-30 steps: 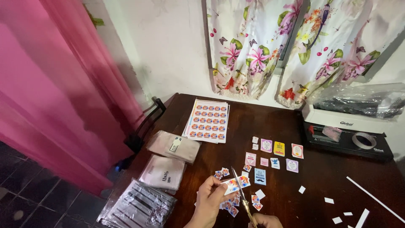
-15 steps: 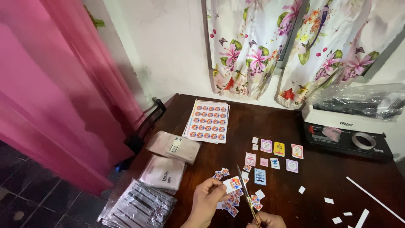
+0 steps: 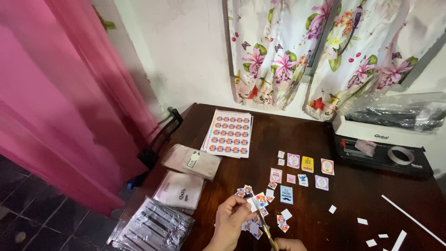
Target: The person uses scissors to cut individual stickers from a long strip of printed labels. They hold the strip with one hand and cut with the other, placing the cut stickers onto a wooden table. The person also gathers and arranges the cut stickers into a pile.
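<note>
My left hand (image 3: 231,222) pinches a small printed paper piece (image 3: 257,201) low over the dark wooden table (image 3: 306,139). My right hand (image 3: 289,244) shows only partly at the bottom edge and holds scissors (image 3: 263,222), whose blades reach up to the held piece. Several small cut stickers (image 3: 281,223) lie scattered around both hands. A stack of uncut sticker sheets (image 3: 229,133) lies farther back on the left.
Small coloured cards (image 3: 306,164) sit in rows at the centre. Plastic bag packs (image 3: 179,190) lie at the left edge, a black laminator (image 3: 381,155) with a tape roll (image 3: 401,155) at right. White paper offcuts (image 3: 409,218) lie at right. A pink curtain (image 3: 60,102) hangs at left.
My left hand has turned the paper piece and shifted slightly right, and the scissors have moved up against it. The camera view has barely moved.
</note>
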